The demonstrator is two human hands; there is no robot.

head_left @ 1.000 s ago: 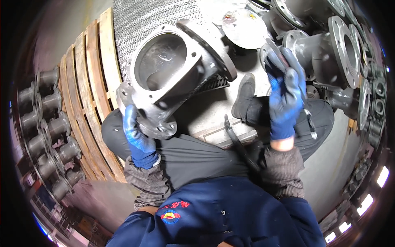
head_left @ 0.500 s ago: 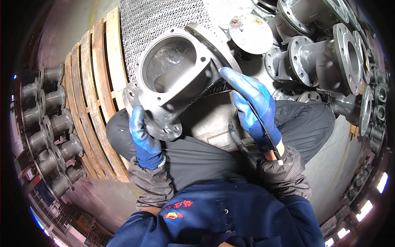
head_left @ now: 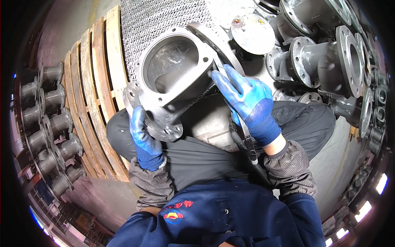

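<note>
A grey cast-metal valve body (head_left: 190, 85) rests tilted in front of my crossed legs, its wide bolt-holed opening facing up toward me. My left hand (head_left: 144, 133) is closed on the edge of its small lower-left flange, thumb on the near face. In my right hand (head_left: 249, 98) lies a long, flat file-like metal strip (head_left: 246, 133), its far end against the casting between the top opening and the right-hand flange (head_left: 220, 44). My right fingers stretch along the strip and press on it. The palm side of that hand is hidden.
A wooden pallet (head_left: 97, 66) lies at left, beside stacked flanged castings (head_left: 53, 123). More flanged castings (head_left: 325, 61) crowd the right, near a pale round disc (head_left: 253, 34). Metal mesh (head_left: 164, 14) lies behind the valve body. A dark hose (head_left: 242, 146) runs by my right wrist.
My right hand has turned and its fingers have straightened along the strip, which now shows its flat face. The strip's near end has swung left. The valve body and left hand have barely moved.
</note>
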